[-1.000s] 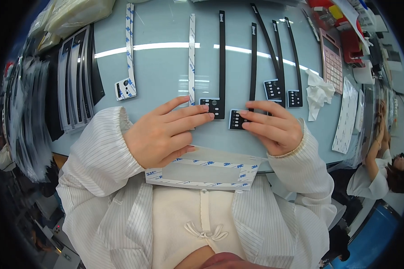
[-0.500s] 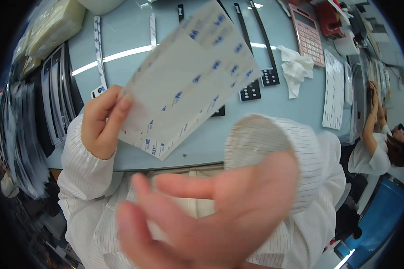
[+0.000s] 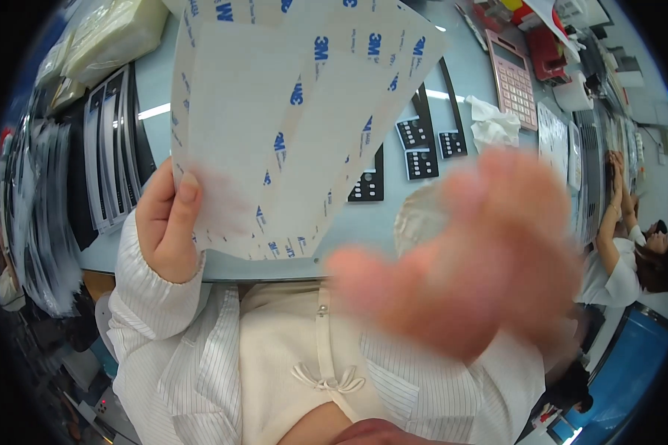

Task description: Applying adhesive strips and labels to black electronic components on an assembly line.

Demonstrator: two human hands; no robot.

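Note:
A thin white adhesive sheet (image 3: pixel 249 96) with blue print on its backing is tilted up over the table. My left hand (image 3: pixel 167 226) pinches its lower left edge, thumb on top. To the right, my right hand (image 3: pixel 475 259) is raised close to the camera and apart from the sheet. Motion smears its fingers, so whether they hold anything does not show. Beyond the hands lie several black strips with button-like panels (image 3: pixel 421 165), partly covered by the sheet.
A pink calculator (image 3: pixel 513 85) and a crumpled white tissue (image 3: pixel 492 124) lie on the right. Dark framed strips (image 3: pixel 107 163), hanging clear plastic sheets (image 3: pixel 48 230) and a wrapped cream pack (image 3: pixel 119 41) crowd the left. A co-worker (image 3: pixel 608 259) works at the far right.
The sheet has come nearer the camera and turned more upright, still in my left hand. My right hand has swung from the lower middle up and to the right.

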